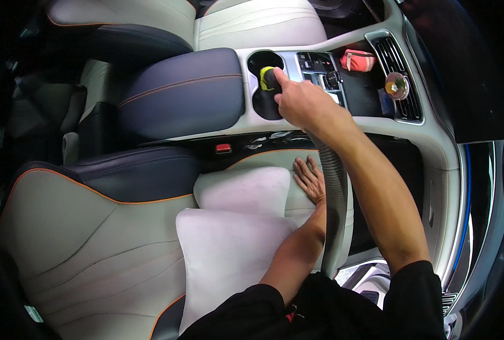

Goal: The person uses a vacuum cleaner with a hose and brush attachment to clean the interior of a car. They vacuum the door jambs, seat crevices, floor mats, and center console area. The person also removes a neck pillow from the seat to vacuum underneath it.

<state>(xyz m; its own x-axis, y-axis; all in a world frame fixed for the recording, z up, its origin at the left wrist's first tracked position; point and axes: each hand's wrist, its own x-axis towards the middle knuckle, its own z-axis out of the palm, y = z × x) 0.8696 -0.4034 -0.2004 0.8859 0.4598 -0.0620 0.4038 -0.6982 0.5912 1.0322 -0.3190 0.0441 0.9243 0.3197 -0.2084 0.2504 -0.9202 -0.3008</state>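
Note:
My right hand grips the end of a grey corrugated vacuum hose, which runs down beneath my forearm. Its dark nozzle, with a yellow-green part, is over the cup holders of the centre console. On the light car seat, my left hand rests palm down with its fingers spread, just right of two white cushions. The hose partly hides my left wrist.
A padded armrest lies left of the cup holders. To their right are gear controls, a red pouch and air vents with a round ornament. A red buckle sits between seat and console.

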